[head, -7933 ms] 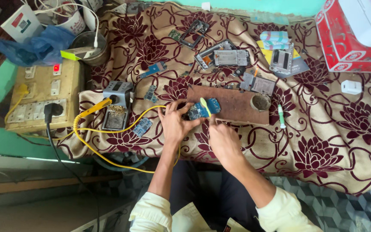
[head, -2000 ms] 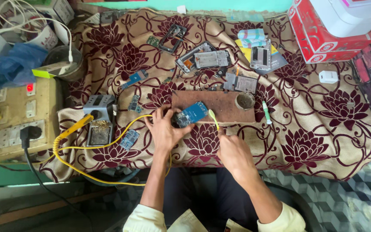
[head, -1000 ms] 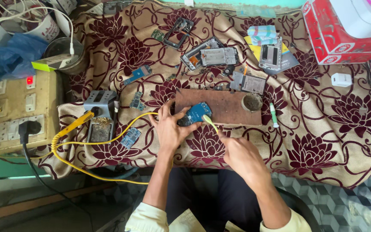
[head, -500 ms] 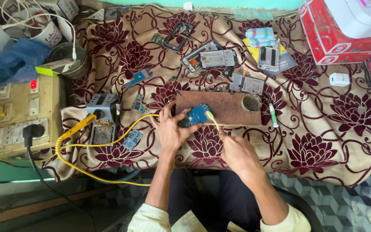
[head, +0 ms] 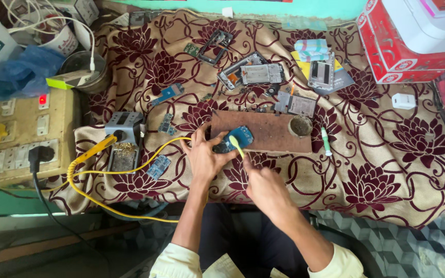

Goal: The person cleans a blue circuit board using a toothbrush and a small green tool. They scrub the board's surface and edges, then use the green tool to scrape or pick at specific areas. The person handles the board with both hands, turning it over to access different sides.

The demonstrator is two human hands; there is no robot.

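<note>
My left hand (head: 205, 157) presses a blue board (head: 234, 139) down on the near left part of the brown block (head: 263, 131), fingers spread around the board's left end. The board's long axis runs from lower left to upper right, its upper end pointing toward the middle of the block. My right hand (head: 264, 186) is closed on a yellow-green brush (head: 237, 145), whose tip lies on the board; the handle slants back down and right into my fist. The two hands sit close together, just short of touching, both forearms coming up from the near edge of the table, the left nearly straight, the right angled in from the right.

On the block's right end sits a small round tin (head: 300, 125). Just right of the block lies a white-and-green pen (head: 325, 141). Beyond the block are grey phone parts (head: 295, 104) and an opened phone frame (head: 251, 75). Left of the block a yellow cable (head: 145, 157) loops across the flowered cloth (head: 387, 170) and passes close by my left wrist. It leads to a soldering iron (head: 95, 149) leaning on a grey stand (head: 124, 139). Two small blue boards (head: 158, 166) lie near the stand. Further left stands a switchboard (head: 24, 136) with a black plug in it. Far right of the block, at the back, is a red box (head: 403, 44).
</note>
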